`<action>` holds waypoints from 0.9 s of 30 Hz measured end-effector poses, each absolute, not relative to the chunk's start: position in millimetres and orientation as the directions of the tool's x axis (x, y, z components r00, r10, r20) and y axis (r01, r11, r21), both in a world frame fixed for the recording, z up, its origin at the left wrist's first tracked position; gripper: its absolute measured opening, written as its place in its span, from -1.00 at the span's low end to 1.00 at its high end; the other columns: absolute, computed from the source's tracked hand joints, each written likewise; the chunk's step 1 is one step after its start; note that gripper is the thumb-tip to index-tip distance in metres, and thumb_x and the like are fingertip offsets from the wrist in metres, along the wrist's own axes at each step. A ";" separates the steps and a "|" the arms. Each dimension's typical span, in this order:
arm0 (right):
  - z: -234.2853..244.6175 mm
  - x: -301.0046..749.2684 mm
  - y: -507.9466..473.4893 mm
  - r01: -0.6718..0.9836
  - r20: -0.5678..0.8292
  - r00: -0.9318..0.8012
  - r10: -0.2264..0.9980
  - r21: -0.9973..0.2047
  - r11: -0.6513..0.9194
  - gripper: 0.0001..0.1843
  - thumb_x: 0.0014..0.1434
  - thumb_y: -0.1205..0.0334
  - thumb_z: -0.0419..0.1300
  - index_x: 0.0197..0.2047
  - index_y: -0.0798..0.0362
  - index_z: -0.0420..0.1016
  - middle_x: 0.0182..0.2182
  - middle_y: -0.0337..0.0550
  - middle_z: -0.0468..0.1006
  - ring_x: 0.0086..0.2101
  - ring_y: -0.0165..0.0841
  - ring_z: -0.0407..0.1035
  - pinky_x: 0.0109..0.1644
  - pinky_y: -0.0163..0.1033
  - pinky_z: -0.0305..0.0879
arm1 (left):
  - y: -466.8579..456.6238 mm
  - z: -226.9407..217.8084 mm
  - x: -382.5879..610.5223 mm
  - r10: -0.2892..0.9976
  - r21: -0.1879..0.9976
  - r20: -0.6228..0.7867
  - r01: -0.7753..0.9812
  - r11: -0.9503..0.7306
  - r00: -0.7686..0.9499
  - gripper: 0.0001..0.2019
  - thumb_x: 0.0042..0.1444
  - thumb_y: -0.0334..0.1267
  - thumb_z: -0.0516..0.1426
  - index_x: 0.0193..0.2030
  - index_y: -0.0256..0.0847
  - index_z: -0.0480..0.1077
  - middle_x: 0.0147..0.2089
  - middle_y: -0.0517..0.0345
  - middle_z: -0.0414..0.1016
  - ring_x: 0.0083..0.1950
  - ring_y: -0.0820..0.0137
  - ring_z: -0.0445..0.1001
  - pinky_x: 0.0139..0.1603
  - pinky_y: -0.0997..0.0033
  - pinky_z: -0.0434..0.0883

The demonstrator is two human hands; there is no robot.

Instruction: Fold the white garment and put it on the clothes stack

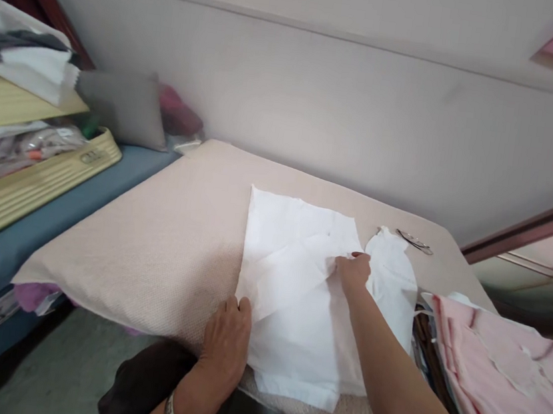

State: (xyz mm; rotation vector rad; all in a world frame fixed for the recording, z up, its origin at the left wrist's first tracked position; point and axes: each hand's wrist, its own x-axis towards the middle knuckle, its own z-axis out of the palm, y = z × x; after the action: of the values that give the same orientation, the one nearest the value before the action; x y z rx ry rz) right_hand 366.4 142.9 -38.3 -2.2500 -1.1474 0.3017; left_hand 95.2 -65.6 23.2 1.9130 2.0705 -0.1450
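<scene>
A white cloth garment [291,330] lies spread on the covered table, with a sleeve-like strip [293,269] folded slantwise across it. At its left edge, my left hand [227,335] has its fingers curled closed on the cloth. My right hand [353,268] pinches the upper right end of the strip, its fingertips pressed together. Right beside that hand lies another bunched part of white cloth [392,268]; whether it belongs to the same garment I cannot tell. The right forearm hides some of the garment's right side.
A beige cloth [166,240] covers the table. Eyeglasses [414,241] lie at its back right. Folded pink clothes [502,376] are stacked at the right. On the left, a yellow basket [43,172] and a grey cushion [122,107] rest on a blue surface [145,164]. A wall stands behind.
</scene>
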 end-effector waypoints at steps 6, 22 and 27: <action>-3.7 386.5 107.5 0.828 0.319 0.496 0.808 -0.455 -0.329 -0.55 0.14 0.22 0.12 0.12 0.05 0.38 -0.25 -0.04 0.58 -0.18 -0.08 0.48 -0.07 -0.06 0.31 | -68.5 15.6 93.4 0.949 0.155 -0.314 0.986 0.056 -0.004 -0.65 0.30 -0.55 -0.08 0.03 -0.29 0.46 0.01 -0.17 0.46 0.11 0.12 0.44 0.10 0.16 0.40; -30.5 202.0 212.1 0.678 -0.251 0.203 0.946 -0.661 -0.321 -0.77 0.06 0.18 0.35 -0.26 0.13 0.48 -0.46 -0.03 0.55 -0.36 -0.21 0.47 -0.28 -0.21 0.35 | -72.2 -15.5 104.5 0.968 0.179 -0.250 0.983 0.039 0.007 -0.77 0.20 -0.50 0.05 -0.14 -0.27 0.51 -0.13 -0.16 0.46 -0.03 0.09 0.40 0.00 0.11 0.31; -40.9 173.3 243.9 0.511 -0.353 0.127 0.927 -0.778 -0.366 -0.70 0.05 0.12 0.40 -0.37 0.15 0.43 -0.61 -0.12 0.44 -0.56 -0.37 0.32 -0.50 -0.29 0.21 | -67.9 -13.8 104.3 0.952 0.204 -0.299 0.979 -0.008 0.070 -0.80 0.06 -0.37 0.22 -0.13 -0.29 0.49 -0.16 -0.16 0.43 -0.10 0.07 0.39 -0.05 0.08 0.32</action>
State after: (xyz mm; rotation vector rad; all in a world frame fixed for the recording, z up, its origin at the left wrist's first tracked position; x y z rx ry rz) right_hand 173.3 243.9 -40.9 -1.9358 -1.3828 1.1571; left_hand 104.3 -67.9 -13.8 2.0027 1.9233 -0.1067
